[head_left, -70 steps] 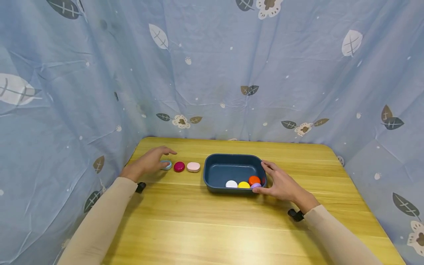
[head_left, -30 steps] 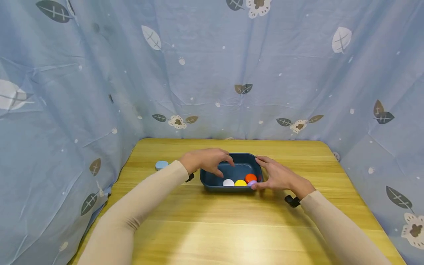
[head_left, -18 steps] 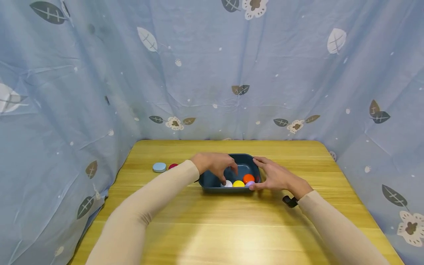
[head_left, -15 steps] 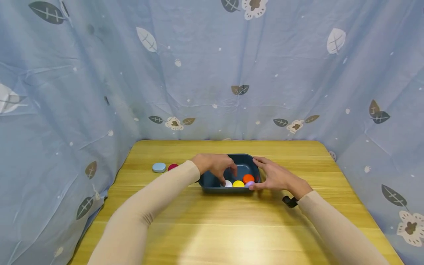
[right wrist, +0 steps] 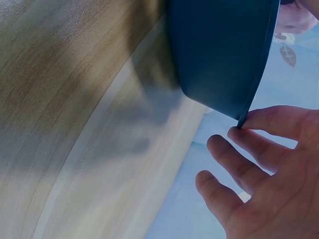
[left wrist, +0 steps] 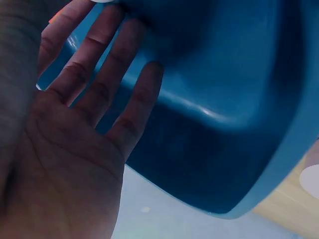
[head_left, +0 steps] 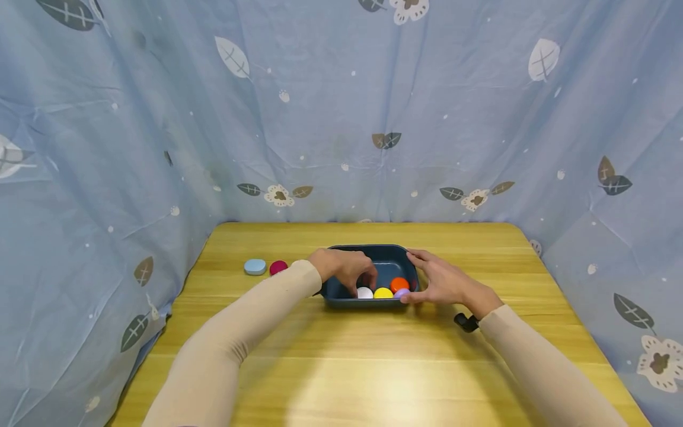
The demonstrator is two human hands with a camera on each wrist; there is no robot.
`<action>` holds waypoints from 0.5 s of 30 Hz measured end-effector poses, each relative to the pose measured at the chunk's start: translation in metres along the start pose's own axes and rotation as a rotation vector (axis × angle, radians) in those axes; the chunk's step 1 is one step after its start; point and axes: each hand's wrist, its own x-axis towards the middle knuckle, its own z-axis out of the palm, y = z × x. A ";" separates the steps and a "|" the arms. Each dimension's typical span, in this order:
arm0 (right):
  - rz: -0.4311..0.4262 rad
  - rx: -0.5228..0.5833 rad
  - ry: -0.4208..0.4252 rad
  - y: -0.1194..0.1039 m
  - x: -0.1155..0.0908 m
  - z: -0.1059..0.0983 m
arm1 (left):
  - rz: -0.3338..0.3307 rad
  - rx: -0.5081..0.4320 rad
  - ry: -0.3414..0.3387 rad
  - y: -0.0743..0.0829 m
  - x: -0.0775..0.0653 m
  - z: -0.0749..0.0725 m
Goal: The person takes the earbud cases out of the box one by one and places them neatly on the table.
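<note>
Blue leaf-print curtain (head_left: 320, 118) around wooden table (head_left: 405, 367)

1. Box (head_left: 386, 270): dark blue
2. White disc (head_left: 365, 293), yellow disc (head_left: 383, 293), orange disc (head_left: 399, 284), lilac disc (head_left: 401, 293)
3. Pale blue block (head_left: 255, 267), crimson disc (head_left: 278, 267)
4. Bench (head_left: 341, 367): yellow, wood-grained
5. Curtain (head_left: 320, 107): light blue, leaf-printed in white, grey, brown
6. Sleeves (head_left: 213, 350): plain beige

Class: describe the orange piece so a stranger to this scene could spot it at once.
On the wooden table sits a dark blue tray, with the right hand touching one end. Inside, near that end, lies the round orange piece. A white piece, yellow piece and lilac piece line the near side; only this one is orange, set farther back.
</note>
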 end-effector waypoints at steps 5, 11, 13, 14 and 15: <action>0.006 0.003 -0.006 0.000 0.000 0.001 | 0.027 -0.020 -0.012 0.001 -0.001 0.002; 0.003 0.009 -0.003 0.000 0.000 0.001 | 0.029 0.004 0.001 0.001 -0.001 0.001; 0.002 0.008 -0.004 0.000 0.000 0.001 | 0.035 0.012 0.012 0.001 -0.001 0.000; 0.000 0.005 -0.004 0.000 0.000 0.001 | 0.039 0.016 0.019 0.001 -0.002 0.000; 0.000 0.003 -0.004 0.001 0.000 0.000 | 0.040 0.022 0.028 0.001 -0.002 -0.001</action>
